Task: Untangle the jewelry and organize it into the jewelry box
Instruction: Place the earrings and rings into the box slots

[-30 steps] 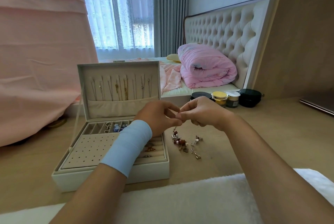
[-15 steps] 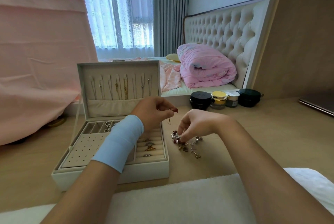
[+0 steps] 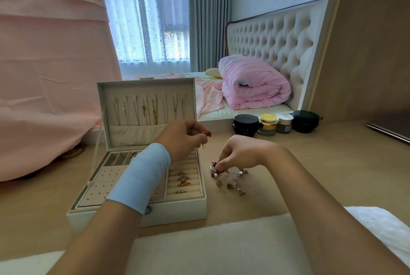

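Two bare hands work over a wooden floor. At about ten o'clock from the loose jewelry, the left hand is raised above the back right corner of the jewelry box, its fingers curled in and pinched on a small red earring with a thin hook hanging below the fingertips. A light blue wristband wraps that wrist. The right hand reaches down with thumb and fingertips nearly closed on the near-left edge of the jewelry pile, touching a red and silver piece there; whether it has a firm grip cannot be told. The pile lies on the floor at three o'clock from the box, just beside its right wall. Box lid stands upright with necklaces hanging inside, and rings sit in the padded rows at the right. Four cosmetic jars line up at one o'clock from the pile, well apart.
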Action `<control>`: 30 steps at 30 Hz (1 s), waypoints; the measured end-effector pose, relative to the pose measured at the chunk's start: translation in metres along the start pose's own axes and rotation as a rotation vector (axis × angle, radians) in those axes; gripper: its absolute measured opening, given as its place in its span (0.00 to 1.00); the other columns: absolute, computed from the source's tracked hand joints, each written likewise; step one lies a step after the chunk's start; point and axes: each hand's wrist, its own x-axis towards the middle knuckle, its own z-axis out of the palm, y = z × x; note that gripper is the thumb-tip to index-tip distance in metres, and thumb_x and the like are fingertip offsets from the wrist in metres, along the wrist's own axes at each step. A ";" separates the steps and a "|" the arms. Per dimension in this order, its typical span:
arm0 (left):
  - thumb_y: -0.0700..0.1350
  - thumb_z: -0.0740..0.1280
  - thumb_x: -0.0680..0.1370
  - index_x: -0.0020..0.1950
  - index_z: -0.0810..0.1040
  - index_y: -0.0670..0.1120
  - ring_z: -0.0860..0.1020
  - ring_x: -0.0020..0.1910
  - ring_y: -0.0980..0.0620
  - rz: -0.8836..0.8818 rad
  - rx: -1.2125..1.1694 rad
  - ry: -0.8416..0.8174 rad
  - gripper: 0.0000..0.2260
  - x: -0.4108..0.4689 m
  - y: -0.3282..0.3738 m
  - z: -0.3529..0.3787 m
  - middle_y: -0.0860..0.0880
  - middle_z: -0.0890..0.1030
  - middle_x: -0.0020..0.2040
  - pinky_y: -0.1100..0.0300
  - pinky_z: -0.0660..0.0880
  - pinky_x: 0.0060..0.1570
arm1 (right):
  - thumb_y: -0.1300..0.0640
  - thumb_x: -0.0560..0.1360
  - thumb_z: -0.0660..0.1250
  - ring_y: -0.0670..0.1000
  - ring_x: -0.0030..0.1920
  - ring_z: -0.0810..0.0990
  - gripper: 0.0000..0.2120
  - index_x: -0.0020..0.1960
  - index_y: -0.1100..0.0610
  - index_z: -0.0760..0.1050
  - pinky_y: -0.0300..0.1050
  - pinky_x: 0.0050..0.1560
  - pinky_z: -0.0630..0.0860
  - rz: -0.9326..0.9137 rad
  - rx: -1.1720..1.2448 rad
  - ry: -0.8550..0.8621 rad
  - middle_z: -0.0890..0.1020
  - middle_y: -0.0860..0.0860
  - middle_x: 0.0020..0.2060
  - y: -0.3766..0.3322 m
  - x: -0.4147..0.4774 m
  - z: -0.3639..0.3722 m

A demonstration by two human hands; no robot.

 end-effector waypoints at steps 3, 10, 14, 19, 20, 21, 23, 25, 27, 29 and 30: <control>0.41 0.72 0.75 0.48 0.82 0.51 0.83 0.39 0.54 0.002 -0.024 0.006 0.05 -0.005 -0.002 -0.016 0.51 0.85 0.40 0.61 0.79 0.43 | 0.49 0.77 0.71 0.47 0.37 0.81 0.07 0.50 0.51 0.86 0.43 0.34 0.72 -0.089 0.167 0.029 0.87 0.48 0.44 -0.008 -0.012 -0.008; 0.43 0.71 0.76 0.49 0.82 0.53 0.83 0.44 0.55 -0.038 0.066 0.064 0.05 -0.031 -0.028 -0.071 0.53 0.85 0.44 0.61 0.78 0.48 | 0.57 0.81 0.68 0.47 0.38 0.82 0.07 0.56 0.56 0.83 0.40 0.33 0.76 -0.248 0.448 0.093 0.87 0.50 0.46 -0.042 -0.017 0.000; 0.44 0.70 0.76 0.47 0.81 0.55 0.80 0.44 0.54 -0.026 0.149 0.160 0.06 -0.048 -0.045 -0.103 0.53 0.83 0.43 0.64 0.75 0.45 | 0.58 0.81 0.67 0.46 0.37 0.82 0.07 0.56 0.55 0.83 0.38 0.31 0.73 -0.293 0.447 0.092 0.87 0.48 0.46 -0.068 -0.012 0.013; 0.43 0.71 0.76 0.47 0.80 0.53 0.80 0.43 0.52 -0.073 0.155 0.184 0.05 -0.057 -0.063 -0.124 0.50 0.83 0.42 0.65 0.73 0.42 | 0.58 0.81 0.67 0.47 0.33 0.80 0.09 0.59 0.54 0.82 0.33 0.28 0.72 -0.328 0.437 0.126 0.87 0.50 0.48 -0.110 -0.002 0.017; 0.42 0.71 0.76 0.47 0.81 0.53 0.81 0.43 0.53 -0.078 0.153 0.190 0.05 -0.058 -0.065 -0.127 0.50 0.83 0.42 0.65 0.73 0.42 | 0.58 0.81 0.67 0.46 0.33 0.80 0.08 0.59 0.55 0.82 0.32 0.30 0.73 -0.335 0.412 0.137 0.87 0.50 0.48 -0.119 0.001 0.018; 0.42 0.71 0.75 0.47 0.81 0.52 0.80 0.41 0.54 -0.080 0.142 0.200 0.05 -0.059 -0.067 -0.132 0.51 0.84 0.41 0.66 0.73 0.42 | 0.57 0.81 0.68 0.46 0.32 0.81 0.08 0.57 0.54 0.83 0.34 0.33 0.74 -0.343 0.381 0.150 0.87 0.51 0.48 -0.128 0.006 0.019; 0.41 0.71 0.75 0.47 0.81 0.52 0.79 0.37 0.56 -0.088 0.099 0.220 0.06 -0.060 -0.070 -0.141 0.51 0.83 0.39 0.66 0.72 0.40 | 0.55 0.80 0.69 0.45 0.33 0.81 0.06 0.55 0.52 0.84 0.39 0.41 0.78 -0.354 0.334 0.177 0.86 0.53 0.45 -0.144 0.015 0.023; 0.41 0.71 0.76 0.48 0.81 0.51 0.79 0.35 0.56 -0.096 0.083 0.235 0.05 -0.063 -0.074 -0.149 0.51 0.83 0.39 0.66 0.71 0.39 | 0.54 0.79 0.69 0.44 0.33 0.78 0.06 0.54 0.51 0.84 0.42 0.45 0.80 -0.355 0.318 0.196 0.85 0.54 0.43 -0.159 0.025 0.028; 0.42 0.70 0.76 0.48 0.81 0.51 0.77 0.35 0.57 -0.106 0.109 0.242 0.04 -0.064 -0.079 -0.154 0.52 0.82 0.37 0.66 0.70 0.36 | 0.53 0.79 0.70 0.44 0.32 0.76 0.06 0.54 0.51 0.84 0.44 0.47 0.81 -0.324 0.331 0.189 0.85 0.53 0.43 -0.172 0.037 0.035; 0.44 0.71 0.76 0.47 0.82 0.52 0.76 0.36 0.57 -0.119 0.130 0.248 0.03 -0.065 -0.085 -0.157 0.54 0.81 0.38 0.66 0.69 0.36 | 0.51 0.78 0.71 0.44 0.31 0.77 0.08 0.53 0.53 0.84 0.44 0.46 0.81 -0.290 0.331 0.168 0.85 0.50 0.43 -0.182 0.048 0.042; 0.44 0.71 0.75 0.47 0.82 0.52 0.76 0.36 0.57 -0.124 0.133 0.246 0.03 -0.065 -0.087 -0.158 0.54 0.81 0.38 0.65 0.69 0.37 | 0.51 0.77 0.72 0.44 0.33 0.78 0.08 0.52 0.54 0.84 0.45 0.46 0.82 -0.276 0.322 0.172 0.85 0.49 0.42 -0.187 0.054 0.046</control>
